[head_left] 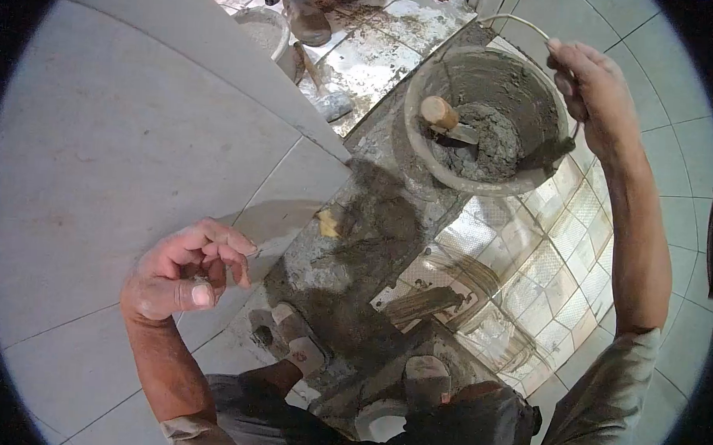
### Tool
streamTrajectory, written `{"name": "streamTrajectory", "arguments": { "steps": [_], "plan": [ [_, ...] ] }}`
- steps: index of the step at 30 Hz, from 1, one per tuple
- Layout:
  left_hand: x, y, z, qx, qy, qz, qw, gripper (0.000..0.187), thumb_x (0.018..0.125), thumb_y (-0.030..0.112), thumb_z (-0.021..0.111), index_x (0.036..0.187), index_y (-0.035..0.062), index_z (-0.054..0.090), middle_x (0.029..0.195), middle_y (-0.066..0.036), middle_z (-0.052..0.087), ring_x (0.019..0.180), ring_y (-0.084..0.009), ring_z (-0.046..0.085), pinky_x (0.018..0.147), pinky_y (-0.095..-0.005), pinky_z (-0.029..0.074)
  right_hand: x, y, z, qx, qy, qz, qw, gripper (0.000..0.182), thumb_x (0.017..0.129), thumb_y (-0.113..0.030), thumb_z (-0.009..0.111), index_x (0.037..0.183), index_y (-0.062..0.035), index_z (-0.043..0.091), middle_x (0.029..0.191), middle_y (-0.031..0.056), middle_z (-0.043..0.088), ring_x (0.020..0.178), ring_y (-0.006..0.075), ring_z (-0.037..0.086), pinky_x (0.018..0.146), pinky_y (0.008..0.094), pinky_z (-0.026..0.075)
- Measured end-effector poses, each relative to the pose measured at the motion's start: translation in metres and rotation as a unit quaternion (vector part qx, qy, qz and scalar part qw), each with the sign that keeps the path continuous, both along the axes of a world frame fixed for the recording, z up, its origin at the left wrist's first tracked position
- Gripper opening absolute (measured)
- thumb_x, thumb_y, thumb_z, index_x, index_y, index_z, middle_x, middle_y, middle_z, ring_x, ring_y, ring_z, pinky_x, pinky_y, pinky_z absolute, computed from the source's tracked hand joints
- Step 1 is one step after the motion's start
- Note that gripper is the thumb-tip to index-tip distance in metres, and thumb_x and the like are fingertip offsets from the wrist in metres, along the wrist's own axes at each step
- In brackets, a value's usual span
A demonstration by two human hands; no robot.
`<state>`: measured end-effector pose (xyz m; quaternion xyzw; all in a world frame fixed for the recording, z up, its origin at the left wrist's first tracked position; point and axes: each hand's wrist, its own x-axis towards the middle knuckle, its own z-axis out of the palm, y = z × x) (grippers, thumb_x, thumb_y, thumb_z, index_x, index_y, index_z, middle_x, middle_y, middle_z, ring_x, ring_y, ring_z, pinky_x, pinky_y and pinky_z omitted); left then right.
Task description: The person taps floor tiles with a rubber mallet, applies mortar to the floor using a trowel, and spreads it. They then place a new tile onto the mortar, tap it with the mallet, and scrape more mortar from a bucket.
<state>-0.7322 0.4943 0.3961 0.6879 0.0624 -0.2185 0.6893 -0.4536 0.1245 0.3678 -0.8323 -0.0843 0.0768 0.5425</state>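
Note:
My right hand [591, 86] is closed around the thin wire handle [518, 19] of a mortar-smeared bucket [414, 137]. Wet grey mortar [499, 145] lies in the bottom of the bucket. A trowel [445, 116] with a round wooden handle end rests inside, its blade partly in the mortar. On the other side, my left hand [191, 271] hangs in the air in front of the pale wall tiles, fingers half curled and apart, with nothing in it. Below it are my feet in sandals [300, 339] on the mortar-stained floor.
Patterned floor tiles [557, 267] with mortar smears lie right of the bare cement strip [331, 261]. A yellow scrap [328, 223] sits on that strip. Beyond the wall edge stand a second bucket [279, 30] and another person's shoe [308, 20].

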Motion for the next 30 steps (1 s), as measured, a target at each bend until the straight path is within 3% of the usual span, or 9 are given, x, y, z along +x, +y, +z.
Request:
{"name": "streamTrajectory", "arguments": {
  "steps": [4, 7, 10, 12, 15, 22, 24, 28, 30],
  "plan": [
    [0.002, -0.001, 0.004, -0.033, 0.034, 0.003, 0.999, 0.064, 0.073, 0.03, 0.075, 0.12, -0.0076, 0.052, 0.097, -0.014, 0.061, 0.087, -0.0196, 0.061, 0.058, -0.0226, 0.042, 0.035, 0.029, -0.013, 0.062, -0.036, 0.001, 0.997, 0.026, 0.087, -0.034, 0.065, 0.077, -0.0102, 0.059, 0.056, -0.0109, 0.041, 0.045, -0.0005, 0.025, 0.041, 0.02, 0.016],
    [0.002, 0.001, 0.002, -0.034, 0.027, -0.005, 0.999, 0.059, 0.075, 0.027, 0.073, 0.12, -0.0067, 0.053, 0.099, -0.014, 0.061, 0.089, -0.0199, 0.06, 0.061, -0.0242, 0.043, 0.064, 0.047, -0.015, 0.046, 0.008, -0.001, 0.999, 0.028, 0.086, -0.035, 0.065, 0.078, -0.0084, 0.06, 0.056, -0.0035, 0.047, 0.047, 0.0076, 0.041, 0.044, 0.0264, 0.033],
    [0.0, 0.001, 0.002, -0.023, 0.029, 0.004, 0.999, 0.055, 0.076, 0.021, 0.072, 0.12, -0.0052, 0.054, 0.102, -0.012, 0.06, 0.091, -0.0201, 0.06, 0.062, -0.0253, 0.043, 0.077, 0.071, -0.014, -0.003, -0.15, -0.059, 0.987, 0.021, 0.085, -0.021, 0.062, 0.075, -0.0025, 0.066, 0.056, 0.0036, 0.055, 0.049, 0.0151, 0.05, 0.046, 0.0295, 0.04],
    [0.003, 0.002, 0.004, -0.023, 0.042, -0.004, 0.999, 0.053, 0.076, 0.019, 0.071, 0.121, -0.0043, 0.054, 0.106, -0.012, 0.06, 0.092, -0.0206, 0.06, 0.063, -0.0261, 0.044, 0.094, 0.077, -0.014, -0.238, -0.402, 0.004, 0.884, 0.014, 0.079, -0.018, 0.063, 0.081, -0.0058, 0.07, 0.065, 0.0098, 0.063, 0.06, 0.0221, 0.061, 0.057, 0.0358, 0.048],
    [0.007, -0.004, 0.003, -0.015, 0.034, -0.007, 0.999, 0.055, 0.077, 0.023, 0.072, 0.12, -0.005, 0.053, 0.104, -0.015, 0.06, 0.087, -0.0205, 0.061, 0.058, -0.0253, 0.044, 0.111, 0.101, -0.008, -0.246, -0.541, 0.037, 0.803, 0.013, 0.077, -0.018, 0.062, 0.083, -0.0108, 0.071, 0.072, 0.0117, 0.066, 0.066, 0.0247, 0.065, 0.062, 0.0365, 0.051],
    [0.002, 0.001, -0.001, -0.061, 0.032, 0.0, 0.998, 0.043, 0.079, 0.005, 0.07, 0.119, 0.0045, 0.057, 0.125, -0.012, 0.056, 0.098, -0.0217, 0.06, 0.066, -0.0281, 0.046, 0.147, 0.179, -0.042, -0.242, -0.571, 0.083, 0.78, 0.013, 0.077, -0.021, 0.062, 0.083, -0.0136, 0.071, 0.073, 0.0115, 0.065, 0.071, 0.0261, 0.065, 0.064, 0.0369, 0.05],
    [0.002, 0.0, 0.0, -0.027, 0.044, 0.007, 0.999, 0.048, 0.078, 0.014, 0.071, 0.121, 0.0001, 0.054, 0.116, -0.012, 0.056, 0.095, -0.0217, 0.061, 0.062, -0.0261, 0.045, 0.144, 0.192, -0.055, -0.154, -0.371, 0.089, 0.911, 0.017, 0.079, -0.029, 0.063, 0.08, -0.014, 0.071, 0.072, 0.0129, 0.065, 0.071, 0.0279, 0.065, 0.068, 0.0403, 0.051],
    [0.007, -0.001, 0.004, 0.02, 0.071, -0.006, 0.997, 0.06, 0.077, 0.025, 0.074, 0.124, -0.0037, 0.051, 0.104, -0.011, 0.057, 0.093, -0.0209, 0.061, 0.061, -0.0237, 0.044, 0.139, 0.19, -0.057, -0.1, -0.178, -0.043, 0.978, 0.029, 0.081, -0.041, 0.061, 0.082, -0.013, 0.071, 0.079, 0.0147, 0.067, 0.078, 0.0289, 0.065, 0.076, 0.0423, 0.051],
    [0.013, 0.002, 0.009, 0.015, 0.095, -0.026, 0.995, 0.051, 0.078, 0.016, 0.074, 0.123, 0.002, 0.053, 0.117, -0.011, 0.056, 0.097, -0.0204, 0.061, 0.063, -0.0247, 0.044, 0.144, 0.186, -0.055, -0.175, -0.242, -0.108, 0.948, 0.047, 0.079, -0.047, 0.064, 0.105, -0.0077, 0.067, 0.12, 0.0225, 0.059, 0.112, 0.03, 0.056, 0.093, 0.0363, 0.044]
  ]
}}
